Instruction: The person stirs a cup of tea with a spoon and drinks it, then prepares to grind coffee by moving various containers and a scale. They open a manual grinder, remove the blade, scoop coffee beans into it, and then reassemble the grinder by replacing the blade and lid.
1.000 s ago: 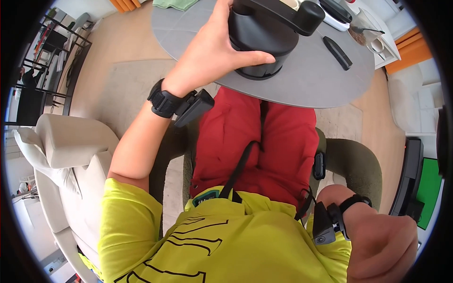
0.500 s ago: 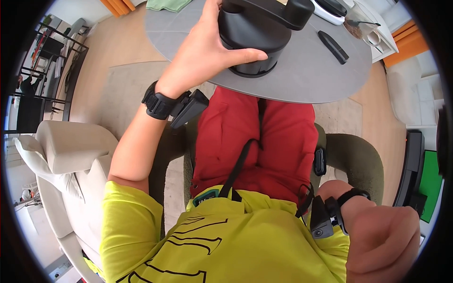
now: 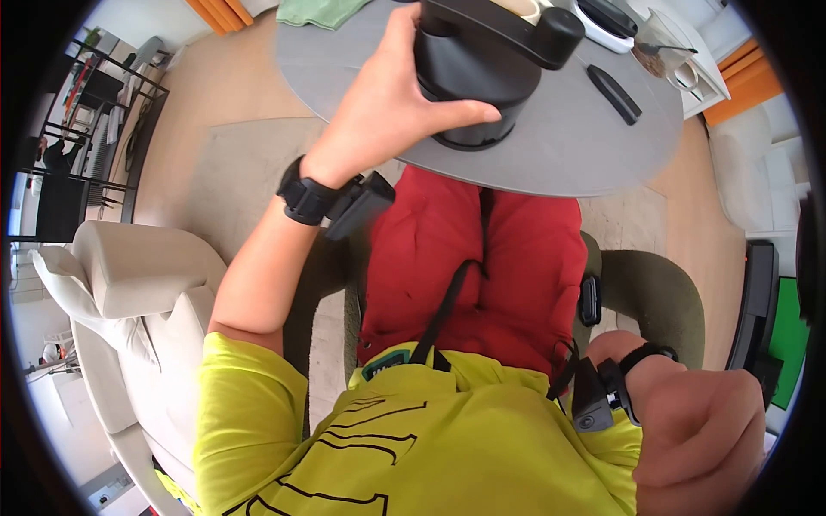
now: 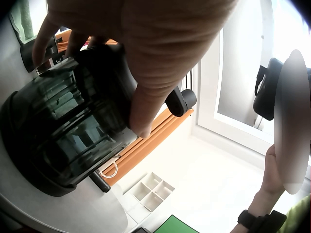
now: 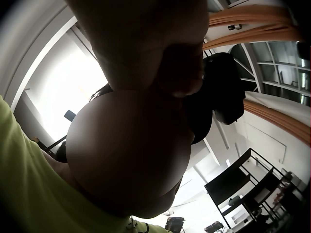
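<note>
A: What's around?
B: A rounded grey table (image 3: 585, 159), with a green cloth (image 3: 318, 10) at its far-left edge and a slim black object (image 3: 614, 95) towards its right edge. A beige sofa (image 3: 155, 267) stands on the left, orange curtains (image 3: 222, 13) beyond.
A: And the canister (image 3: 471, 73)?
B: Black and squat, with a dark see-through wall and a crank arm (image 3: 490, 27) ending in a round knob (image 3: 557, 39). It's upright by the table's near edge.
A: The fingers?
B: The left hand (image 3: 379, 112) grips it partly open, thumb on the near side, fingers round the far side. The right hand (image 3: 701, 430) is raised, well apart; I can't tell whether it holds anything.
</note>
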`<state>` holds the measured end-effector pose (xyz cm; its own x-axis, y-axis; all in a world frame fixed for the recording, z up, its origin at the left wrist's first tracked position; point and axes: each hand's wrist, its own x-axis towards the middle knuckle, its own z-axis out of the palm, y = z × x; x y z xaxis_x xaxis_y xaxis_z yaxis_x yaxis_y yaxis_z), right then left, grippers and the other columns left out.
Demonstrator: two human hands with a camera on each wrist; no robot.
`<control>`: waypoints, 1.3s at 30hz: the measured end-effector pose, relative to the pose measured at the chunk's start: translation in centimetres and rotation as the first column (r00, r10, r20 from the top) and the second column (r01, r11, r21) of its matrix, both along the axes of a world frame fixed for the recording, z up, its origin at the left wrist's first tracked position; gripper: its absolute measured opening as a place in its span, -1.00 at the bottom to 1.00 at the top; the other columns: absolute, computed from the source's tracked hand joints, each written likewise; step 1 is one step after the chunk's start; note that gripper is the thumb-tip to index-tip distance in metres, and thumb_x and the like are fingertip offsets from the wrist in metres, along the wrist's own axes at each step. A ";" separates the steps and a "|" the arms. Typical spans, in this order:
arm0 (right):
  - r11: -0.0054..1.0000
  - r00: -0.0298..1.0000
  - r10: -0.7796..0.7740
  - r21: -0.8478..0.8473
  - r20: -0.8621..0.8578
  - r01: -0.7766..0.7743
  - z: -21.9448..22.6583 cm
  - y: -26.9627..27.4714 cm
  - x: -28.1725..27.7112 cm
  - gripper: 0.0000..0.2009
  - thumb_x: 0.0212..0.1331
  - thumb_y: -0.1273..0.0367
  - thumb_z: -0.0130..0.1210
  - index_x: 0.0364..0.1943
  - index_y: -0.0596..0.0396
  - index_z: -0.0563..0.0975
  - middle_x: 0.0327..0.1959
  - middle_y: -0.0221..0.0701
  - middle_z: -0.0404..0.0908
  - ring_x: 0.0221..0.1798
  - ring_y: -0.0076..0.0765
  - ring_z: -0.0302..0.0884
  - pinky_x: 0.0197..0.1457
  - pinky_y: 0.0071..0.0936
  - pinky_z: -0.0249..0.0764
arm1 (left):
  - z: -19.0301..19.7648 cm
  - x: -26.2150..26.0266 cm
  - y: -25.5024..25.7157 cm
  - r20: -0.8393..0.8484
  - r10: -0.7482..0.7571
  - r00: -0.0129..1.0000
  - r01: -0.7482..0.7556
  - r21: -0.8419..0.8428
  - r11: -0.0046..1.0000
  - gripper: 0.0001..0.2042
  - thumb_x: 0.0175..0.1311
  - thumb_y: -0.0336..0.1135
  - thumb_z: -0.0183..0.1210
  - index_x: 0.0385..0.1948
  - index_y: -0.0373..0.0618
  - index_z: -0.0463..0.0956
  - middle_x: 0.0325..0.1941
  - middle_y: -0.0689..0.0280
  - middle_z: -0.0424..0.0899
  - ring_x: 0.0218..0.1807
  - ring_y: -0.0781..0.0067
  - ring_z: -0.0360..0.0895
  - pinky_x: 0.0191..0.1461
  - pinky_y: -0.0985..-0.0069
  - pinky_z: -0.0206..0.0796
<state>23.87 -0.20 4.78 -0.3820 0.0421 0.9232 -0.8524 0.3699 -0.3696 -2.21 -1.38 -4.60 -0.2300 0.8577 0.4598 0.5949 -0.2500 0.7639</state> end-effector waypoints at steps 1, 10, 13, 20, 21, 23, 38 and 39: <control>1.000 0.997 0.020 -0.003 0.074 -0.020 -0.1 -0.1 0.5 -0.95 0.00 0.44 0.01 -0.51 -0.04 0.49 -0.68 -0.51 0.31 -0.70 -0.56 0.15 -0.66 -0.65 -0.01 | 0.3 0.5 -0.1 -0.034 0.046 0.998 -0.044 0.056 0.997 -0.19 -0.05 -0.26 0.49 0.21 -0.26 0.13 0.08 0.11 0.43 0.16 0.32 0.40 0.24 0.43 0.25; 0.569 0.566 -0.819 0.016 0.093 0.822 -3.2 7.0 -3.1 -0.85 0.21 0.48 0.01 -0.19 0.20 0.54 -0.13 -0.30 0.54 -0.23 -0.45 0.48 -0.19 -0.63 0.38 | -0.6 0.4 -0.3 -0.068 0.094 0.993 -0.092 0.032 0.995 -0.11 -0.13 -0.22 0.55 0.24 -0.19 0.13 0.13 0.18 0.46 0.17 0.36 0.44 0.26 0.36 0.30; 0.513 0.538 -0.839 0.439 0.078 0.737 -1.6 7.9 -6.5 -0.75 0.24 0.60 -0.02 -0.04 0.27 0.57 0.02 -0.25 0.59 -0.08 -0.37 0.56 -0.04 -0.58 0.45 | -0.5 0.5 -0.4 -0.056 0.084 0.995 -0.083 0.018 0.996 -0.13 -0.13 -0.22 0.54 0.22 -0.18 0.14 0.12 0.19 0.47 0.14 0.36 0.45 0.24 0.37 0.32; 0.517 0.476 -0.845 0.603 0.245 0.608 -1.2 8.5 -6.9 -0.69 0.17 0.58 0.06 0.01 0.08 0.59 0.00 -0.26 0.58 -0.02 -0.29 0.55 0.00 -0.53 0.42 | -0.2 0.8 -0.5 -0.006 0.093 0.996 -0.093 -0.027 0.995 -0.13 -0.11 -0.29 0.52 0.25 -0.17 0.10 0.12 0.17 0.46 0.14 0.34 0.45 0.22 0.37 0.33; 0.507 0.462 -0.852 0.607 0.245 0.612 -1.2 8.3 -6.9 -0.69 0.17 0.58 0.06 0.01 0.08 0.59 0.00 -0.26 0.58 -0.02 -0.29 0.55 0.00 -0.53 0.42 | -0.4 0.7 -0.4 -0.024 0.090 0.996 -0.091 -0.020 0.996 -0.12 -0.10 -0.31 0.51 0.27 -0.18 0.09 0.14 0.17 0.44 0.16 0.33 0.44 0.25 0.35 0.33; 0.501 0.483 -0.855 0.541 0.190 0.675 -1.0 8.0 -7.2 -0.66 0.08 0.48 0.21 0.00 0.15 0.55 -0.29 -0.34 0.49 -0.27 -0.28 0.48 -0.22 -0.45 0.38 | -0.5 0.8 -0.3 -0.009 0.072 0.997 -0.072 -0.013 0.997 -0.12 -0.10 -0.31 0.51 0.27 -0.18 0.08 0.15 0.16 0.44 0.17 0.32 0.44 0.26 0.35 0.33; 0.528 0.553 -0.820 0.566 0.146 0.633 -1.4 8.4 -7.3 -0.66 0.14 0.63 0.05 -0.01 0.05 0.60 -0.11 -0.31 0.62 -0.09 -0.23 0.59 -0.05 -0.46 0.46 | -0.2 0.5 -0.3 -0.037 0.076 0.996 -0.077 -0.016 0.997 -0.12 -0.09 -0.30 0.51 0.27 -0.21 0.07 0.16 0.15 0.43 0.18 0.32 0.43 0.27 0.36 0.32; 0.526 0.552 -0.822 0.566 0.144 0.635 -1.3 8.1 -7.3 -0.66 0.14 0.63 0.05 -0.01 0.05 0.60 -0.11 -0.31 0.62 -0.09 -0.23 0.59 -0.05 -0.46 0.46 | -0.3 0.4 -0.3 -0.043 0.076 0.996 -0.077 -0.008 0.997 -0.12 -0.08 -0.30 0.51 0.26 -0.21 0.07 0.16 0.14 0.43 0.18 0.32 0.43 0.27 0.36 0.32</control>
